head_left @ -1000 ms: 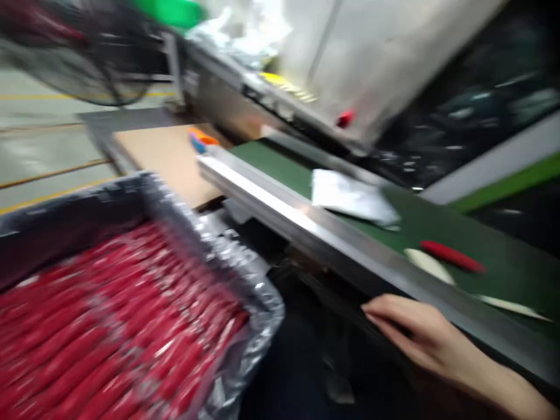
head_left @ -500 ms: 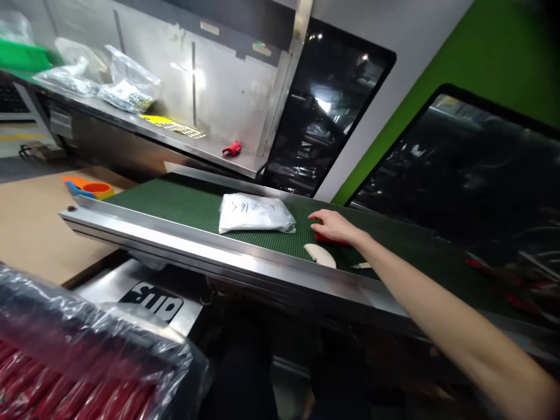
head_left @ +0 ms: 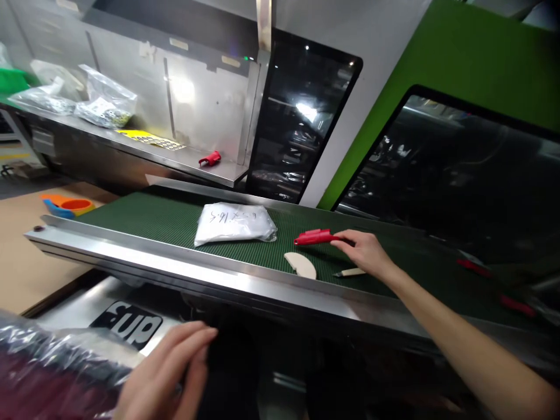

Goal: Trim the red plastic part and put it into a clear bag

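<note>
My right hand (head_left: 366, 253) pinches one end of a red plastic part (head_left: 313, 237) between thumb and fingers, holding it just above the green conveyor belt (head_left: 144, 219). Below the part lies a cream half-round piece (head_left: 301, 266). Beside that, partly under my wrist, is a small pointed tool with a pale handle (head_left: 351, 272). To the left rests a stack of clear plastic bags with handwriting (head_left: 234, 224). My left hand (head_left: 168, 373) is low in front of the conveyor, fingers stretched and thumb apart, with nothing visible in it.
A metal rail (head_left: 175, 259) edges the belt. At lower left stands a plastic-lined box (head_left: 79, 356) of red items. Orange and blue tape dispenser (head_left: 70, 205) sits on cardboard. Another red part (head_left: 210, 158) and bags (head_left: 107, 108) lie on the shelf. More red parts (head_left: 475, 267) lie right.
My right hand has lifted the red plastic part off the belt and drawn it rightward. My left hand has come into view at the bottom. The whole view has shifted slightly.
</note>
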The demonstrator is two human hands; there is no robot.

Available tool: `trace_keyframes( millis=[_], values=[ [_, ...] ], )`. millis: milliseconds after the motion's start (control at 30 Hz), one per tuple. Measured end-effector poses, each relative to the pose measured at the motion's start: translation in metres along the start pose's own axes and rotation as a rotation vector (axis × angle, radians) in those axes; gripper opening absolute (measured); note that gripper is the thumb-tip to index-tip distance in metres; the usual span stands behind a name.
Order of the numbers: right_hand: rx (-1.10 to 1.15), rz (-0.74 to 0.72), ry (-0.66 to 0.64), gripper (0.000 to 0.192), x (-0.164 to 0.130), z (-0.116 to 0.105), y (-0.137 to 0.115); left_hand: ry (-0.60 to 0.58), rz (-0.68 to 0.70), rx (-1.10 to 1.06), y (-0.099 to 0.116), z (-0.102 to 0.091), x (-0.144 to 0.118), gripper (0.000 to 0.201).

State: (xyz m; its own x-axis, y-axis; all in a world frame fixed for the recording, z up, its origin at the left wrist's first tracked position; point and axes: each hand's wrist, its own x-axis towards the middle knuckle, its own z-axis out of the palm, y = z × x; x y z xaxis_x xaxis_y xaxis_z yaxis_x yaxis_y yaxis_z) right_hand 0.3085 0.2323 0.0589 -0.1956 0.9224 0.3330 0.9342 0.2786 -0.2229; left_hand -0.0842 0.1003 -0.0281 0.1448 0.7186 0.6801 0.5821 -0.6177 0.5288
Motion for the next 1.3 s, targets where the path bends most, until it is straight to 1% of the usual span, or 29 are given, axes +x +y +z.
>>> trace_keyframes(
  millis=[33, 67, 100, 133, 167, 200, 233, 267, 300, 333, 400, 433, 467, 533, 600, 633, 700, 767, 833, 900, 1000, 1067, 1100, 1167, 1200, 1233, 1267, 1300],
  values=[
    [0.042, -0.047, 0.066, 0.023, -0.008, -0.002, -0.016, -0.037, 0.093, 0.035, 0.012, 0.009, 0.012, 0.045],
    [0.085, -0.105, 0.115, 0.023, -0.018, -0.005, -0.035, -0.050, 0.153, 0.066, 0.024, 0.017, 0.024, 0.052],
    [0.129, -0.173, 0.139, 0.021, -0.027, -0.007, -0.054, -0.030, 0.203, 0.103, 0.036, 0.025, 0.037, 0.057],
    [0.174, -0.251, 0.141, 0.018, -0.037, -0.010, -0.075, -0.017, 0.250, 0.135, 0.045, 0.031, 0.048, 0.061],
    [0.219, -0.339, 0.124, 0.017, -0.046, -0.012, -0.094, -0.024, 0.256, 0.155, 0.052, 0.035, 0.057, 0.064],
    [0.279, -0.440, 0.091, 0.021, -0.053, -0.015, -0.113, -0.039, 0.253, 0.141, 0.057, 0.038, 0.062, 0.068],
    [0.383, -0.546, 0.033, 0.026, -0.060, -0.017, -0.129, -0.070, 0.218, 0.093, 0.059, 0.039, 0.064, 0.070],
    [0.490, -0.601, -0.035, 0.028, -0.064, -0.018, -0.142, -0.118, 0.153, 0.014, 0.060, 0.038, 0.063, 0.073],
    [0.603, -0.616, -0.110, 0.029, -0.066, -0.018, -0.152, -0.176, 0.068, -0.089, 0.060, 0.035, 0.058, 0.075],
    [0.705, -0.578, -0.181, 0.028, -0.068, -0.018, -0.158, -0.240, -0.048, -0.202, 0.060, 0.031, 0.051, 0.076],
    [0.845, -0.428, -0.277, 0.023, -0.068, -0.014, -0.161, -0.345, -0.326, -0.421, 0.059, 0.020, 0.035, 0.076],
    [0.892, -0.357, -0.297, 0.021, -0.068, -0.010, -0.158, -0.361, -0.469, -0.518, 0.059, 0.015, 0.027, 0.072],
    [0.926, -0.300, -0.306, 0.020, -0.068, -0.005, -0.154, -0.344, -0.606, -0.612, 0.059, 0.010, 0.019, 0.066],
    [0.964, -0.235, -0.328, 0.021, -0.071, 0.006, -0.144, -0.230, -0.823, -0.778, 0.059, 0.003, 0.008, 0.051],
    [0.955, -0.215, -0.370, 0.023, -0.074, 0.017, -0.137, -0.085, -0.922, -0.875, 0.057, 0.000, 0.000, 0.042],
    [0.942, -0.225, -0.388, 0.024, -0.075, 0.022, -0.135, -0.033, -0.935, -0.891, 0.057, 0.000, -0.002, 0.041],
    [0.916, -0.234, -0.397, 0.023, -0.077, 0.028, -0.133, 0.017, -0.929, -0.902, 0.055, 0.000, -0.005, 0.040],
    [0.890, -0.191, -0.386, 0.017, -0.078, 0.031, -0.134, 0.004, -0.944, -0.941, 0.053, 0.000, -0.006, 0.040],
    [0.859, -0.086, -0.407, 0.013, -0.078, 0.032, -0.135, -0.039, -0.975, -1.028, 0.051, -0.001, -0.007, 0.041],
    [0.876, 0.052, -0.496, 0.014, -0.080, 0.033, -0.136, -0.064, -1.014, -1.142, 0.048, -0.001, -0.007, 0.040],
    [1.045, 0.253, -0.648, 0.022, -0.081, 0.037, -0.138, -0.057, -1.070, -1.293, 0.041, -0.001, -0.009, 0.038],
    [1.176, 0.333, -0.699, 0.024, -0.081, 0.040, -0.138, -0.091, -1.098, -1.284, 0.035, -0.001, -0.013, 0.040],
    [1.217, 0.350, -0.712, 0.024, -0.080, 0.041, -0.139, -0.129, -1.098, -1.222, 0.032, -0.002, -0.015, 0.040],
    [1.210, 0.341, -0.708, 0.024, -0.078, 0.041, -0.144, -0.199, -1.058, -0.973, 0.028, -0.004, -0.018, 0.040],
    [1.159, 0.314, -0.701, 0.024, -0.076, 0.040, -0.149, -0.223, -0.998, -0.805, 0.027, -0.004, -0.019, 0.040],
    [1.093, 0.262, -0.700, 0.024, -0.074, 0.037, -0.155, -0.241, -0.907, -0.638, 0.027, -0.004, -0.019, 0.044],
    [1.021, 0.178, -0.710, 0.024, -0.071, 0.035, -0.162, -0.260, -0.797, -0.506, 0.029, -0.003, -0.018, 0.054],
    [0.959, 0.059, -0.733, 0.023, -0.067, 0.031, -0.170, -0.274, -0.688, -0.425, 0.032, -0.002, -0.016, 0.064]
  ],
)
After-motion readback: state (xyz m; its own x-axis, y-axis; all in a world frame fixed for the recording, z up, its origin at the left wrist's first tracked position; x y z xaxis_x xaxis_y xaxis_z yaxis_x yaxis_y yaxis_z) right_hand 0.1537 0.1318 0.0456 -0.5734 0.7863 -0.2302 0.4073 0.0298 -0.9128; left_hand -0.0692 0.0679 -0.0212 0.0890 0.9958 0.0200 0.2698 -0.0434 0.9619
